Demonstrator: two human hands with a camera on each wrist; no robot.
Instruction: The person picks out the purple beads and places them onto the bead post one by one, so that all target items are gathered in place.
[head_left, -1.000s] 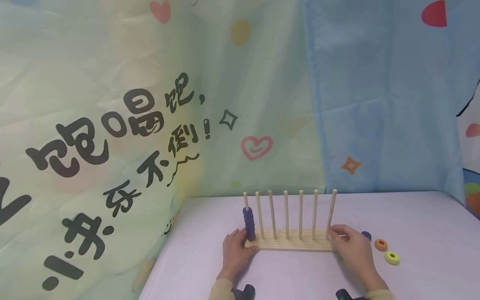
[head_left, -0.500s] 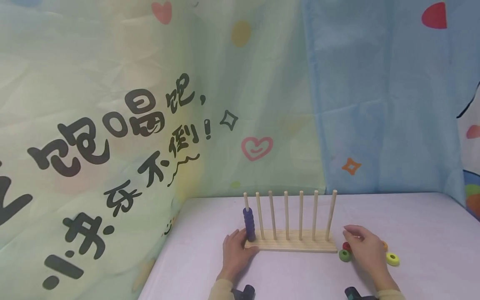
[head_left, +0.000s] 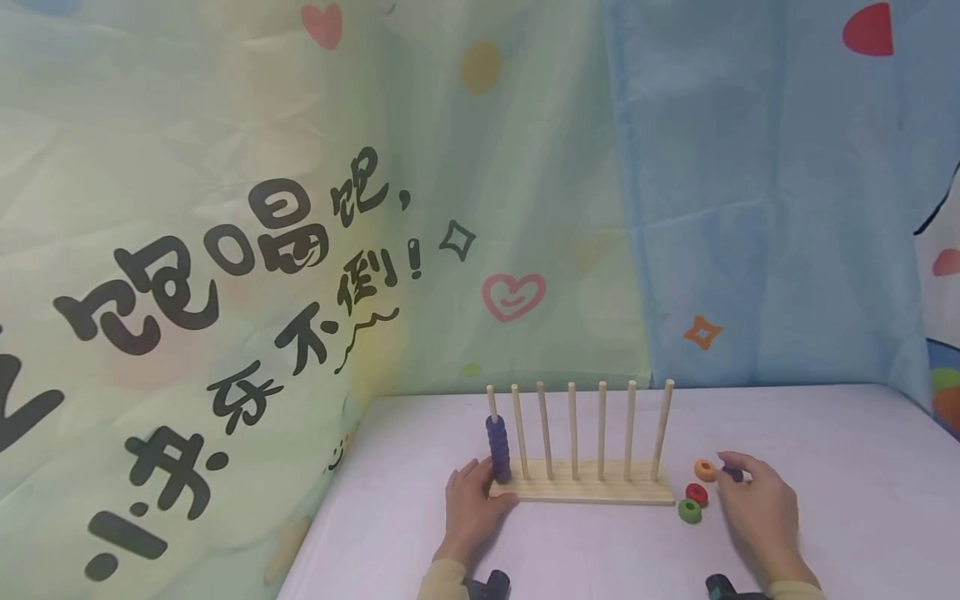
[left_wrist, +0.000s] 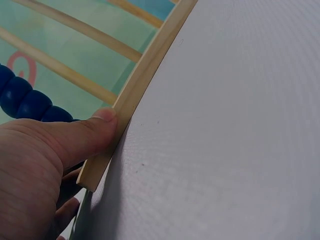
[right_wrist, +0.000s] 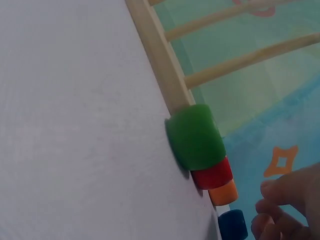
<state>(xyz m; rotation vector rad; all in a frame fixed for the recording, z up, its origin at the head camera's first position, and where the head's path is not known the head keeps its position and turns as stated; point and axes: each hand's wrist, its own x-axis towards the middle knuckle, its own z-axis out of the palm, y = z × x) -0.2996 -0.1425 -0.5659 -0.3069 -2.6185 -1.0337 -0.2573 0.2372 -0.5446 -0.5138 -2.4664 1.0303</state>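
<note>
A wooden bead rack [head_left: 577, 492] with a row of upright pegs stands on the table; dark blue beads [head_left: 498, 450] are stacked on its leftmost peg. My left hand [head_left: 474, 504] grips the left end of the base, its thumb [left_wrist: 90, 132] on the front edge. To the right of the rack, my right hand [head_left: 761, 512] hovers by a loose dark blue bead [head_left: 733, 473]. In the right wrist view its fingers [right_wrist: 282, 192] are loosely bent and apart from that blue bead [right_wrist: 233, 225], with nothing visible between them.
Loose orange [head_left: 705, 469], red [head_left: 697, 495] and green [head_left: 690, 511] beads lie just off the rack's right end. A sliver of yellow shows behind the right hand. Printed cloth [head_left: 570, 208] hangs behind the white table [head_left: 585, 558].
My right hand has moved right, from beside the rightmost peg to the loose dark blue bead, uncovering the red, green and an orange bead. The left hand keeps its place on the base.
</note>
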